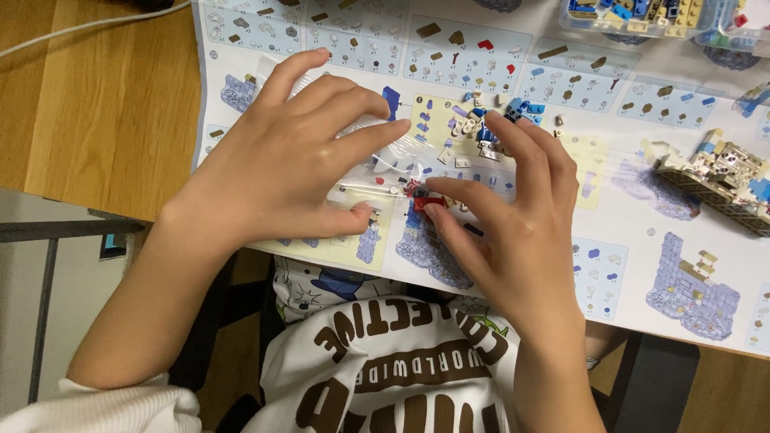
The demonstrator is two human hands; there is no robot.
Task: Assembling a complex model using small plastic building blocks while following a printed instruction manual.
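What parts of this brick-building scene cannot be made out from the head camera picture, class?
- Clear plastic bag: mostly hidden under the left hand.
- Small red brick: shape partly covered by right hand fingertips.
- Tray of bricks: cut off by the top edge.
- Instruction sheet: drawings too small to make out.
- Half-built model: cut off by the right edge.

Both hands, the left hand (285,160) and the right hand (505,212), are bare, with no rings, watch or gloves, and the nails are short and unpainted. The forearms are uncovered. A white ribbed cuff or sleeve edge (104,409) shows at the lower left. The white top (385,361) carries big brown block lettering and what may be small cartoon drawings.
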